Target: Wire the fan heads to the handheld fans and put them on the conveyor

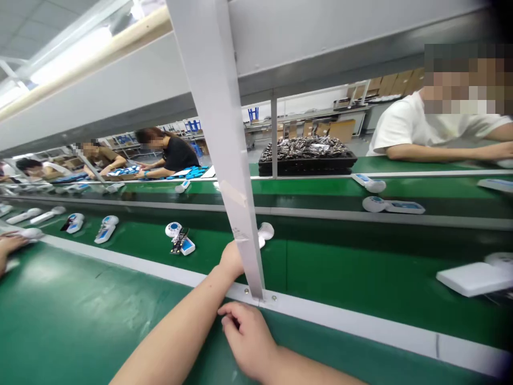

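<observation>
My left hand [232, 260] reaches over the edge of the conveyor belt, its fingers hidden behind the upright post. Beyond the post a white round-headed handheld device [266, 231] shows in part, close to the hidden fingers; whether they hold it I cannot make out. My right hand [251, 338] rests near the belt's edge by the foot of the post, loosely bent with thumb and forefinger a little apart and nothing in it. Left of my left hand lies a white device with a blue panel [187, 246], a dark circuit board [178, 241] across it.
A white post [240, 203] stands before me. More white devices [106, 229] lie along the green belt [320, 262]; a larger white piece [473, 279] is at right. Across it sit co-workers and a black tray [308, 168] heaped with parts. Another person's hand [10, 246] is at far left.
</observation>
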The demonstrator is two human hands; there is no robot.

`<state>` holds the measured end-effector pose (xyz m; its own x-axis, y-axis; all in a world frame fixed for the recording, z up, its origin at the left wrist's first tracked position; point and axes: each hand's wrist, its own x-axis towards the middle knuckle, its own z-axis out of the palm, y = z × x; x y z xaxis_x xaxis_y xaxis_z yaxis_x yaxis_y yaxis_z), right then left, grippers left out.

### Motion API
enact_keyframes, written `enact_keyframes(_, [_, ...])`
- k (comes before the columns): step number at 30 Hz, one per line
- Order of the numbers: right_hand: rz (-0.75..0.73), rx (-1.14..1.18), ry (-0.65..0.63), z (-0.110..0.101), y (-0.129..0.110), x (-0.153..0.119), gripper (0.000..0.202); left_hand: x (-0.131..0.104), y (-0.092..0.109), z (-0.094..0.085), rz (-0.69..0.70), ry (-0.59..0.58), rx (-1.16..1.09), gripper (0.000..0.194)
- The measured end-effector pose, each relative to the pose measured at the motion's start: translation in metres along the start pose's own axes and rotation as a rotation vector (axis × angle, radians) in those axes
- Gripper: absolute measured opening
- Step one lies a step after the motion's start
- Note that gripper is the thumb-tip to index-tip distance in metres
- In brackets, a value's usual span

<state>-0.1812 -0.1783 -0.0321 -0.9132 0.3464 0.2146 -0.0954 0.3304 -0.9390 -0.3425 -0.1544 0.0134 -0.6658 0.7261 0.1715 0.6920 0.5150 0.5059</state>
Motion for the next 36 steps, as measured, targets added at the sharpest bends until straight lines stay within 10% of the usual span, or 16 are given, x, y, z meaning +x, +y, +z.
enact_keyframes(9, [-0.004,-0.067,0.084,0.001,-0.001,0.004,0.020,-0.127,-0.033,-0.061,-0.301,-0.050,0.437,0.007])
enact_keyframes(17, [-0.057,-0.446,-0.054,0.011,-0.003,0.000,0.017,-0.236,0.000,-0.026,-0.339,-0.071,0.441,0.013])
enact_keyframes(29, [-0.254,-0.286,-0.229,-0.007,0.006,-0.001,0.014,-0.240,0.015,-0.030,-0.173,0.049,0.277,0.017])
enact_keyframes(36, [-0.286,-0.391,-0.375,-0.014,0.000,0.007,0.015,-0.205,-0.054,-0.087,0.057,0.016,0.215,0.047])
